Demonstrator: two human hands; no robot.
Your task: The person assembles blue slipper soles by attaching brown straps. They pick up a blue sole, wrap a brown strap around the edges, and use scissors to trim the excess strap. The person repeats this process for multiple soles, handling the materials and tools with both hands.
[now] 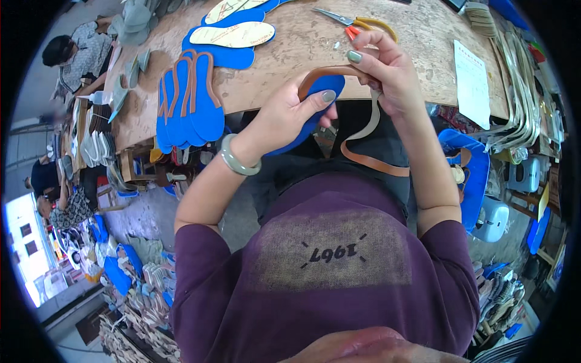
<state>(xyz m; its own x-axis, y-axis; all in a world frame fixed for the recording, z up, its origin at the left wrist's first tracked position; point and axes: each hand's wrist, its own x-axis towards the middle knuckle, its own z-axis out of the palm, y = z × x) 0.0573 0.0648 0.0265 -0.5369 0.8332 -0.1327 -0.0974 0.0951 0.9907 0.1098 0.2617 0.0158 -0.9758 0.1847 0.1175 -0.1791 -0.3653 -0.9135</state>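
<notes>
- Blue insole [331, 85]: gripped in left hand's [289, 114] fingers, the nearer hand; long axis slants lower left to upper right.
- Brown strip [327, 72]: curves along insole's upper end.
- Right hand [393, 71]: right of insole, fingers pinching strip.

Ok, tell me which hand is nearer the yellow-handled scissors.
Right. The right hand is just below the yellow-handled scissors in the picture; the left hand is farther down, to their left.

The blue insole [330, 83] looks matt, the brown strip [327, 71] leathery, the wooden table [296, 48] scuffed, the bangle [230, 160] glossy.
</notes>
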